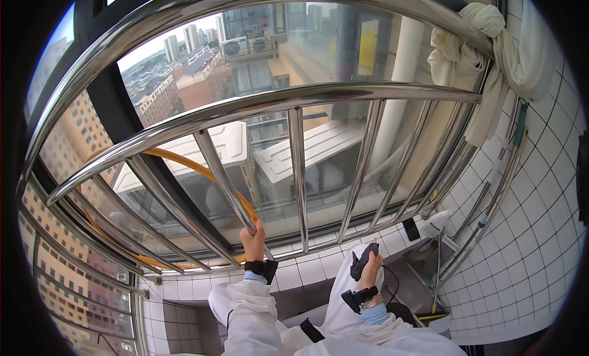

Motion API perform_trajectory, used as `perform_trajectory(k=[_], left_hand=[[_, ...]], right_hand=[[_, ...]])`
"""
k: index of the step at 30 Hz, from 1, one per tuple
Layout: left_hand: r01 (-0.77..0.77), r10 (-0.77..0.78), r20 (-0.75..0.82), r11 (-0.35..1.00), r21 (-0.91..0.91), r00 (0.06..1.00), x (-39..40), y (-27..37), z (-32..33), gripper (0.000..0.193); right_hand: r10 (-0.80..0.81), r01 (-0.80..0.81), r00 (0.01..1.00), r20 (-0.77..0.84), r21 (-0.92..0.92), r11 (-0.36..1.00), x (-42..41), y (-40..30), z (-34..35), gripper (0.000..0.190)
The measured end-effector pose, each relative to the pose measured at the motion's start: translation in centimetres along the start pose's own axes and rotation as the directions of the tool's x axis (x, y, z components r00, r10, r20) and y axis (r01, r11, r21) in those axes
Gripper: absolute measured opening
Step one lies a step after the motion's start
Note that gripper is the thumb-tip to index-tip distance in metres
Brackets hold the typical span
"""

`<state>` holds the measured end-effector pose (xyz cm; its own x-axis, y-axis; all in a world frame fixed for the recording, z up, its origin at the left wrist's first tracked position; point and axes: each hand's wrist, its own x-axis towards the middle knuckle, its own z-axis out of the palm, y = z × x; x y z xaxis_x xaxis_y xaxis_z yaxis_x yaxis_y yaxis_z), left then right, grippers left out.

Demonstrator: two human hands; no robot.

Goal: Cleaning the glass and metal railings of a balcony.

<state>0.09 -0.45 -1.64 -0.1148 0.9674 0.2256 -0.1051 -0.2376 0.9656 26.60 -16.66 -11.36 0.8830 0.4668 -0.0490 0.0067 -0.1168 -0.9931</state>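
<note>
My left hand (253, 241) is closed round a vertical bar of the stainless steel window railing (297, 172), where a yellow hose (184, 162) also passes; whether the fingers hold the hose too, I cannot tell. The hose loops behind the bars and runs down along the bottom rail. My right hand (370, 266) is closed on a small black object (361, 259), over my white-clad knee, with a thin black cable hanging nearby. Each wrist has a black strapped device on it.
White outdoor units (313, 149) stand beyond the glass. A black phone-like object (411, 229) lies on the white tiled ledge (313, 264). Long-handled cleaning tools (499, 190) lean at the right wall. A knotted cream cloth (483, 20) hangs from the top rail.
</note>
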Motion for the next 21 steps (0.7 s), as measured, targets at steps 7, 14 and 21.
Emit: perform_trajectory(k=[7, 14, 21], left_hand=[[-0.014, 0.013, 0.009, 0.998, 0.061, 1.000, -0.1, 0.0, 0.3, 0.022], [-0.055, 0.055, 0.001, 0.995, 0.080, 0.998, -0.3, 0.2, -0.1, 0.021], [-0.172, 0.269, -0.135, 0.856, 0.488, 0.954, -4.2, -2.2, -0.7, 0.040]], right_hand=[[-0.100, 0.047, 0.936, 0.338, 0.163, 0.986, -5.2, -1.1, 0.3, 0.035], [0.012, -0.081, 0.817, 0.576, 0.095, 0.992, -7.1, 2.2, 1.5, 0.031], [0.044, -0.156, 0.793, 0.607, 0.133, 0.979, -8.3, 0.0, -1.1, 0.022]])
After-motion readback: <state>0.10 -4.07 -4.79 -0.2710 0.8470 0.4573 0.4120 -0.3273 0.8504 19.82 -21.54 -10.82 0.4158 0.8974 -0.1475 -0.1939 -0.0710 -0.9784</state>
